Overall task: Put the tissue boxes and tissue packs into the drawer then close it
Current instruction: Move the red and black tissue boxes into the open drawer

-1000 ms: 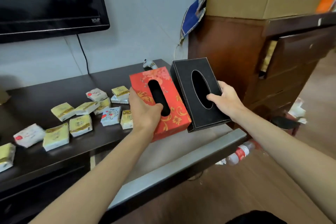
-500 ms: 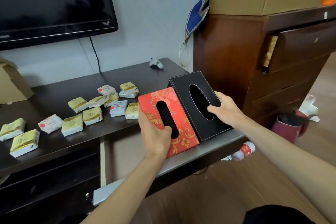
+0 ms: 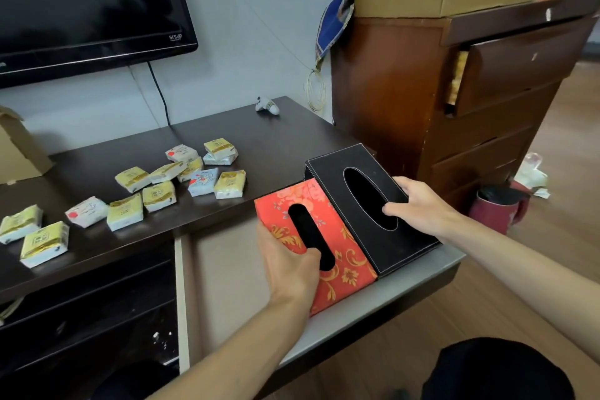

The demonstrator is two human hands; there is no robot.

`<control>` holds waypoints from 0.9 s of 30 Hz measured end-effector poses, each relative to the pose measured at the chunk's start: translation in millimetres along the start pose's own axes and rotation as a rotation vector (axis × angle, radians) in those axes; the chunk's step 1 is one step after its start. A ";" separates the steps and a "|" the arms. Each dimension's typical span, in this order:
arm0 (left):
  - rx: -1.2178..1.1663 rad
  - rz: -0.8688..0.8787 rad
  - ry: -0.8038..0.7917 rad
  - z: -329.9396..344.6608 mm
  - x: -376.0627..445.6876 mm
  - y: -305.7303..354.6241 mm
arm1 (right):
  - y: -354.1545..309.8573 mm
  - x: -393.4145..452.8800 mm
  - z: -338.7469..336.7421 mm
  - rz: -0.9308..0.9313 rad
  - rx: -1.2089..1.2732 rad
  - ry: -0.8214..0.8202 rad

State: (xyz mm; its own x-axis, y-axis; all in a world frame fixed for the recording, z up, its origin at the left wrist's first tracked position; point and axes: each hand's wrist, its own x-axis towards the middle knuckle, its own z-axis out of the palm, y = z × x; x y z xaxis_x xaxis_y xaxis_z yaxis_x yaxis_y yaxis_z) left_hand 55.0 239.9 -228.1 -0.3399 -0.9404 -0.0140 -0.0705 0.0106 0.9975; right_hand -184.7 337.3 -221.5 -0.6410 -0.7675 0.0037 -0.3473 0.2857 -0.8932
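1. Left hand [image 3: 289, 265] holds the red floral tissue box [image 3: 316, 237], thumb hooked in its oval slot, fingers wrapped on the near side. Right hand [image 3: 422, 204] holds the black tissue box [image 3: 370, 204] the same way, fingers curled over its slot and far edge.
2. Both boxes sit side by side, touching, low in the open drawer [image 3: 373, 308] at its right end, tilted toward the camera.
3. Risk: the black box overhangs the drawer's right front corner; released unseated, it likely jams the close or tips out.
4. Risk: the boxes fill the right end, so the packs must go left of the red box or they foul the close.
5. Tissue packs [image 3: 156, 188] lie scattered on the dark tabletop [image 3: 276, 140], left of the red box, none stowed.
6. Materials: black box is rigid, leather-look with pale stitching; red box has a fabric-like printed wrap; packs are soft, glossy film pillows, likely slippery in bulk.
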 end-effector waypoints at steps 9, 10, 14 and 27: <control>-0.034 -0.169 -0.001 2.0 -6.2 -16.2 | 3.2 -13.5 -3.3 0.133 -0.072 -0.080; -0.027 -0.189 0.002 2.7 -5.0 -18.3 | 3.4 -12.6 -2.5 0.151 -0.072 -0.085; -0.016 -0.255 0.013 5.5 1.2 -26.6 | 8.0 -9.1 5.1 0.216 -0.087 -0.104; 0.033 -0.325 -0.044 -3.5 26.3 -34.4 | 14.7 -2.8 24.0 0.110 -0.713 -0.117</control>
State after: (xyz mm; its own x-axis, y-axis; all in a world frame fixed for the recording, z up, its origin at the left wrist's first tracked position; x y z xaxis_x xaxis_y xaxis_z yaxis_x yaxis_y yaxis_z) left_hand 51.8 213.6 -262.5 -0.3344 -0.8809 -0.3350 -0.2120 -0.2761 0.9375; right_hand -171.5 329.9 -245.5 -0.6343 -0.7579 -0.1525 -0.6720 0.6381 -0.3758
